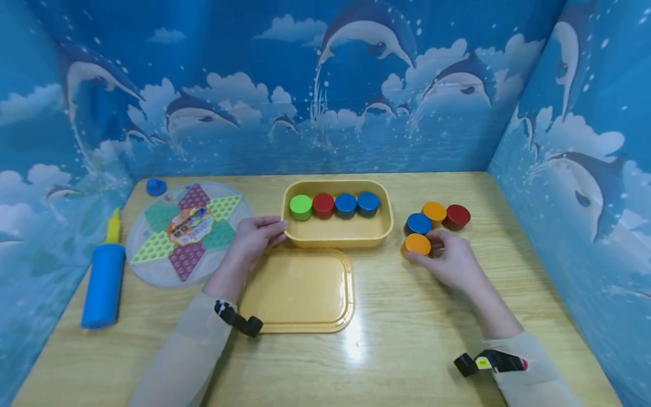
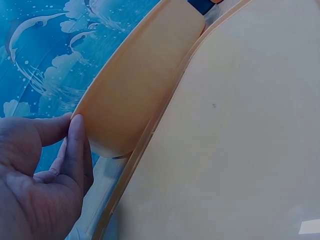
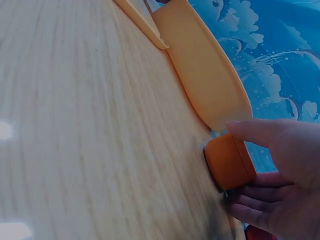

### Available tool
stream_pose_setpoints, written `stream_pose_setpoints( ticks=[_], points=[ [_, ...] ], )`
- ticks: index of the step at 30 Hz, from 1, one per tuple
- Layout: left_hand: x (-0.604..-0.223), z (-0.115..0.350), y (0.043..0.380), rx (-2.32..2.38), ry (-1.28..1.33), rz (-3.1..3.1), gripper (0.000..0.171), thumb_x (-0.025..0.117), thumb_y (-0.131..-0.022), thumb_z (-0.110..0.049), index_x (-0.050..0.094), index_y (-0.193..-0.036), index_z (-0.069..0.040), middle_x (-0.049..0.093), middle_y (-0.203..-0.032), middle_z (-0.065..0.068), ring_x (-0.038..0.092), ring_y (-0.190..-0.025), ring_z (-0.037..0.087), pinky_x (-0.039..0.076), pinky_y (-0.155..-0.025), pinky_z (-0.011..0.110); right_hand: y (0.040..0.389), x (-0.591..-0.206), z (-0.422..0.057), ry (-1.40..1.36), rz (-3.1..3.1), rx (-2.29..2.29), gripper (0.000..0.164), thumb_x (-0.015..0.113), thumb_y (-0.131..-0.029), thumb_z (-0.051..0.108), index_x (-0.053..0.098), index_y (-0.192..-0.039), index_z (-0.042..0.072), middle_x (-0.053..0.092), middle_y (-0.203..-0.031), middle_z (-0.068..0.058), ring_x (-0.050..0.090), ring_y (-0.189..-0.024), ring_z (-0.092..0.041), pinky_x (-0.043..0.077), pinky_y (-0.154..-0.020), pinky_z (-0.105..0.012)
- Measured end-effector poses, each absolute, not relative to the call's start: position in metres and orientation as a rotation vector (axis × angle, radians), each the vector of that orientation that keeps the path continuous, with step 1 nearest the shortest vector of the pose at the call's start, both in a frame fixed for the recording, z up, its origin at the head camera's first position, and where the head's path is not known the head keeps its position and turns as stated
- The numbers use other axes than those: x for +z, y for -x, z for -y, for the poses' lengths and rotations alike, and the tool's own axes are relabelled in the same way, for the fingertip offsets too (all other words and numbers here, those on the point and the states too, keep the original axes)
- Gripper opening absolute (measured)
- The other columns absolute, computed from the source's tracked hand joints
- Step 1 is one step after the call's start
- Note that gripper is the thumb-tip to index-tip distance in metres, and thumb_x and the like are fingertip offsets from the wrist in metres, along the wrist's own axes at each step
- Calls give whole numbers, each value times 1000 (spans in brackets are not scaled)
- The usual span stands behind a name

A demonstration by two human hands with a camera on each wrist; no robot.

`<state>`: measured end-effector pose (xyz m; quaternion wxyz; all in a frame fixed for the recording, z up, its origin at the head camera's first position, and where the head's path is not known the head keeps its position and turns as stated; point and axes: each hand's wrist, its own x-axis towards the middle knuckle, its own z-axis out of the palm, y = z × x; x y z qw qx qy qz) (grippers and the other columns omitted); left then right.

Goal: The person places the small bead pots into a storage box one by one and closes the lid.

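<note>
A yellow plastic box (image 1: pixel 335 234) stands at the back of the table, and my left hand (image 1: pixel 256 237) pinches its left rim between thumb and fingers. Inside, in a row, sit a green round block (image 1: pixel 301 208), a red block (image 1: pixel 323 206) and two blue blocks (image 1: pixel 357 204). To the right of the box, my right hand (image 1: pixel 450 260) grips an orange round block (image 1: pixel 417 245), thumb and fingers on either side of it in the right wrist view. Just behind that block are a blue block (image 1: pixel 418 224), another orange block (image 1: pixel 434 212) and a red block (image 1: pixel 456 217).
A yellow lid (image 1: pixel 300 291) lies flat in front of the box. On the left are a round star-patterned game board (image 1: pixel 190 232), a blue hand pump (image 1: pixel 103 285) with a yellow nozzle, and a small blue piece (image 1: pixel 155 186). Dolphin-printed curtains (image 1: pixel 315 85) border the table.
</note>
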<state>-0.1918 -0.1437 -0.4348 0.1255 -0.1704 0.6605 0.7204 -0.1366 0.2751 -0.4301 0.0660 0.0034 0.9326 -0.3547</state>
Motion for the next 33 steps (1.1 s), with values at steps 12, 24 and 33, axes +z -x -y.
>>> stream_pose_setpoints(
  ticks=[12,24,33],
  points=[
    [-437,145,194,2097,487,-1915,47,73,-101,-5,57,-142,11,62,-126,19,74,-93,14,63,-87,22,134,-432,-275,30,-2850,-1077,69,89,-88,42,63,-133,-3,67,-130,-23,69,-108,-37,63,-95,-54],
    [-437,145,193,2108,482,-1906,45,73,-101,-4,58,-141,11,62,-126,19,74,-91,13,63,-86,23,132,-410,-273,120,-2758,-1193,70,92,-87,34,63,-137,-4,66,-132,-21,70,-114,-37,62,-98,-50],
    [-438,145,193,2130,471,-1903,44,72,-101,-2,58,-140,12,61,-127,20,73,-85,11,64,-86,23,144,-386,-263,327,-2731,-1277,63,92,-86,36,69,-131,-1,71,-123,-13,73,-105,-28,65,-90,-34]
  ],
)
